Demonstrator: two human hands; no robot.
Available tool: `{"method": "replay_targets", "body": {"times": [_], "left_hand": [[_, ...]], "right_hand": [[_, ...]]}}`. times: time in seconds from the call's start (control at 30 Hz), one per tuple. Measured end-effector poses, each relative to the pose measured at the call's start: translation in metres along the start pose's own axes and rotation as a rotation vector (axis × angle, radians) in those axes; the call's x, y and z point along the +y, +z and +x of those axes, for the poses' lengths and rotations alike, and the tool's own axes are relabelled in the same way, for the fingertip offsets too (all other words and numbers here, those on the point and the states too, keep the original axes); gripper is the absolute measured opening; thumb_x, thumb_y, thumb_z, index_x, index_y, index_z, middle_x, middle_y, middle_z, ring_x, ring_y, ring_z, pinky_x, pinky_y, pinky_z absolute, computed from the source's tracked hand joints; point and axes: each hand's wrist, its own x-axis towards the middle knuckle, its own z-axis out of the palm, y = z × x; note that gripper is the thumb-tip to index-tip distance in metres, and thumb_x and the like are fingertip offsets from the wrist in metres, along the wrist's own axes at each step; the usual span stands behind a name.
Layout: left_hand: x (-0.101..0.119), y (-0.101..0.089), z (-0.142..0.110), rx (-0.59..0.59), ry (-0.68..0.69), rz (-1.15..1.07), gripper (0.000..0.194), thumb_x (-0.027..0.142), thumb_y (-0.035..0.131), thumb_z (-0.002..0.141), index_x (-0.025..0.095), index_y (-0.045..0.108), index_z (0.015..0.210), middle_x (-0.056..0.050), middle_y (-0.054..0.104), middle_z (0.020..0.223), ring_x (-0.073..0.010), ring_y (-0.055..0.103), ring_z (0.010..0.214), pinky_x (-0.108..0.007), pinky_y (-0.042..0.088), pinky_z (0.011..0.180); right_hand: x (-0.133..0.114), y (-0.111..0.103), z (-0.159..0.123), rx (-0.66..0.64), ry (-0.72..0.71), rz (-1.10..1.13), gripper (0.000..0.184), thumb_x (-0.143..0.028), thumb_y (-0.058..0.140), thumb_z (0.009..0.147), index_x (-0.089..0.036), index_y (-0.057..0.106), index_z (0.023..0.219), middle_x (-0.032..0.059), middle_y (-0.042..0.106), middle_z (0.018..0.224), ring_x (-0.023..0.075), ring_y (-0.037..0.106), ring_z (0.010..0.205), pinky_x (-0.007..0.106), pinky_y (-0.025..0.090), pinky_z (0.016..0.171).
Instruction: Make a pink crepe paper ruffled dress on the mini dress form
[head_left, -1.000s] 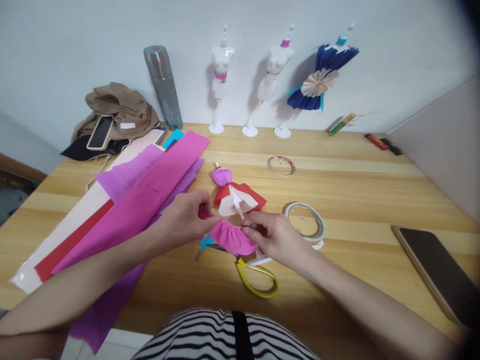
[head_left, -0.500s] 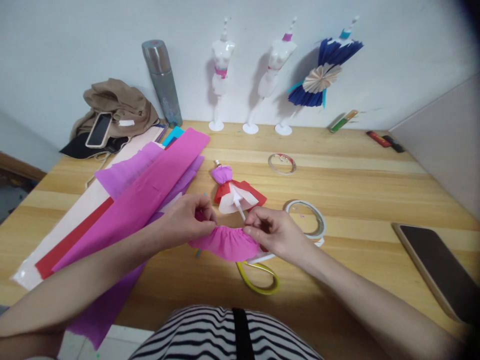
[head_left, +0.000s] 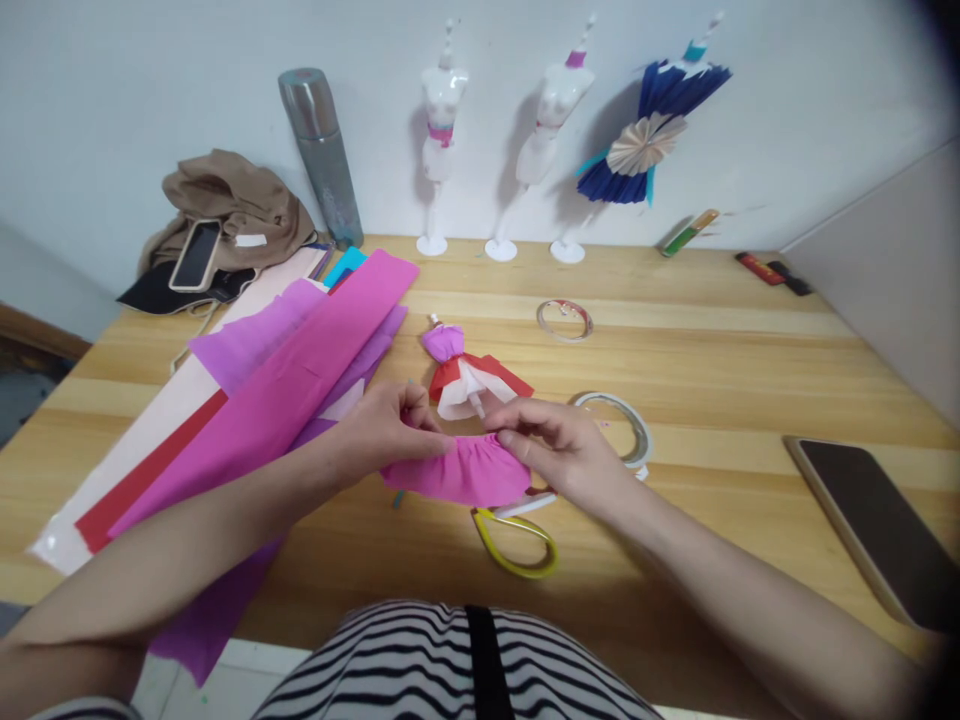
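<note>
A gathered strip of pink crepe paper point(head_left: 459, 472) is stretched between my two hands just above the wooden table point(head_left: 712, 370). My left hand point(head_left: 382, 428) pinches its left end, fingers closed. My right hand point(head_left: 559, 448) pinches its right end the same way. Right behind the strip lies a small doll mannequin in a pink, red and white paper dress point(head_left: 465, 375). Yellow-handled scissors point(head_left: 517, 542) lie under my right hand, partly hidden by the strip.
Long sheets of pink, purple, red and cream crepe paper point(head_left: 285, 375) cover the table's left. Two tape rings point(head_left: 564, 319) point(head_left: 626, 425) lie right of the doll. Three mannequin stands point(head_left: 439, 140), a flask point(head_left: 322, 160) and a brown bag with a phone point(head_left: 225, 215) line the wall. A tablet point(head_left: 870, 520) lies at right.
Both hands have lifted the pink strip a little and drawn it out wider; it now hangs as a longer ruffle, hiding more of the scissors.
</note>
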Motion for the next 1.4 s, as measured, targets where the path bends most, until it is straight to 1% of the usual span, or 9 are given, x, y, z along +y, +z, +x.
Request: {"method": "replay_targets", "body": {"times": [0.1, 0.17, 0.37, 0.53, 0.67, 0.77, 0.97, 1.23, 1.4], "left_hand": [[0.002, 0.0, 0.001, -0.04, -0.023, -0.05, 0.046, 0.032, 0.078, 0.055, 0.02, 0.033, 0.055, 0.005, 0.052, 0.053, -0.0065, 0.042, 0.048, -0.02, 0.028, 0.044], [0.001, 0.0, 0.002, -0.07, -0.04, -0.094, 0.045, 0.033, 0.078, 0.055, 0.02, 0.035, 0.055, 0.005, 0.051, 0.053, -0.0059, 0.04, 0.047, -0.02, 0.027, 0.044], [-0.005, 0.001, 0.009, -0.115, -0.128, -0.277, 0.046, 0.028, 0.081, 0.05, 0.019, 0.036, 0.056, 0.008, 0.043, 0.051, -0.0039, 0.035, 0.046, -0.019, 0.025, 0.045], [-0.007, -0.001, 0.011, -0.183, -0.185, -0.351, 0.048, 0.028, 0.083, 0.054, 0.019, 0.035, 0.057, 0.008, 0.041, 0.051, -0.004, 0.035, 0.046, -0.019, 0.025, 0.045], [-0.007, -0.001, 0.009, -0.148, -0.154, -0.273, 0.045, 0.036, 0.082, 0.054, 0.019, 0.04, 0.06, 0.007, 0.044, 0.054, -0.0056, 0.036, 0.048, -0.021, 0.024, 0.045], [-0.004, 0.001, 0.007, -0.085, -0.087, -0.114, 0.048, 0.049, 0.078, 0.061, 0.019, 0.04, 0.058, 0.007, 0.036, 0.052, -0.0056, 0.031, 0.048, -0.022, 0.017, 0.046], [0.004, -0.002, 0.005, -0.054, -0.018, 0.076, 0.058, 0.062, 0.072, 0.067, 0.02, 0.034, 0.053, 0.007, 0.027, 0.051, -0.0068, 0.025, 0.048, -0.026, 0.011, 0.046], [-0.005, -0.015, 0.007, -0.044, -0.063, -0.184, 0.04, 0.048, 0.074, 0.071, 0.017, 0.051, 0.06, 0.005, 0.047, 0.054, -0.0071, 0.041, 0.048, -0.022, 0.03, 0.048], [-0.014, -0.018, 0.008, 0.02, -0.096, -0.36, 0.035, 0.045, 0.081, 0.065, 0.014, 0.069, 0.074, -0.005, 0.071, 0.075, -0.0148, 0.064, 0.069, -0.026, 0.048, 0.067]], "right_hand": [[0.003, -0.001, -0.001, 0.001, 0.02, 0.035, 0.011, -0.023, 0.057, 0.086, -0.019, 0.066, 0.09, 0.004, 0.073, 0.08, 0.0165, 0.067, 0.07, 0.028, 0.054, 0.064], [0.003, -0.002, -0.002, 0.033, -0.033, -0.072, 0.012, -0.021, 0.055, 0.088, -0.019, 0.065, 0.093, 0.0037, 0.072, 0.08, 0.0159, 0.067, 0.068, 0.027, 0.054, 0.061], [0.003, -0.005, -0.008, 0.097, -0.485, -0.583, 0.026, -0.008, 0.048, 0.095, -0.016, 0.064, 0.113, 0.0099, 0.07, 0.093, 0.0187, 0.069, 0.08, 0.03, 0.058, 0.069], [0.006, -0.008, -0.009, 0.096, -0.698, -0.873, 0.033, -0.003, 0.05, 0.093, -0.009, 0.059, 0.124, 0.0161, 0.069, 0.105, 0.0228, 0.07, 0.091, 0.032, 0.06, 0.07], [0.005, -0.006, -0.008, 0.114, -0.593, -0.68, 0.024, -0.005, 0.051, 0.093, -0.013, 0.063, 0.112, 0.0112, 0.07, 0.094, 0.0189, 0.069, 0.08, 0.029, 0.059, 0.066], [0.001, -0.006, -0.006, 0.083, -0.511, -0.522, 0.023, -0.007, 0.05, 0.095, -0.016, 0.064, 0.111, 0.0093, 0.07, 0.091, 0.0178, 0.07, 0.081, 0.029, 0.058, 0.068], [-0.006, -0.016, -0.002, 0.038, -0.416, -0.435, 0.02, -0.01, 0.053, 0.094, -0.019, 0.067, 0.104, 0.0065, 0.074, 0.086, 0.0163, 0.07, 0.073, 0.027, 0.056, 0.063], [-0.007, -0.026, 0.0, 0.046, -0.141, -0.226, 0.013, -0.021, 0.058, 0.091, -0.02, 0.071, 0.095, 0.0035, 0.076, 0.082, 0.0147, 0.067, 0.063, 0.025, 0.051, 0.053], [-0.01, -0.026, -0.002, 0.107, -0.207, -0.295, 0.014, -0.018, 0.058, 0.091, -0.022, 0.071, 0.09, 0.0027, 0.074, 0.077, 0.0146, 0.066, 0.061, 0.026, 0.051, 0.054]]}}
